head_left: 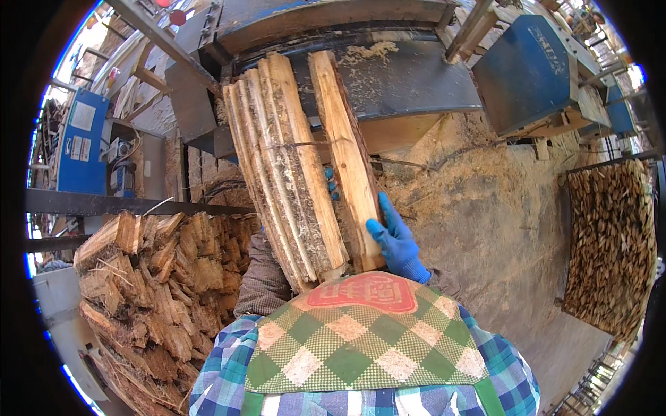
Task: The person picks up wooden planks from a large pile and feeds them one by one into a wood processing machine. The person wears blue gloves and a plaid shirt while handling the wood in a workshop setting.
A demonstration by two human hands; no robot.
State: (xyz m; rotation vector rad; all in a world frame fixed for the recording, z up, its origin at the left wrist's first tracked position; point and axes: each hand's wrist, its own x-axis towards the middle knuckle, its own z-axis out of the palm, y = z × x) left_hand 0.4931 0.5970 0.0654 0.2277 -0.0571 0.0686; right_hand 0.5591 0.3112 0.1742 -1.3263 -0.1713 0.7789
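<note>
The right hand point(397, 241), in a bright blue glove, wraps its fingers around the right edge of a single split slab of pale wood point(345, 156), rough-sawn and fibrous on its face. Just to the left, touching it, a bundle of thin bark-edged slats point(281, 173) rests against the person's chest, its grey, flaky bark strips alternating with lighter cut faces and a thin cord crossing its middle. The left hand is hidden behind that bundle, so its grip cannot be told; only a quilted grey sleeve point(262, 277) shows beneath. Both pieces point up toward the grey steel bed of a blue sawing machine point(395, 76), dusted with sawdust. A stack of jagged offcuts point(156, 277) rises at the left; another stacked pile point(610, 236) stands at the right on the sawdust-covered floor point(485, 208).
</note>
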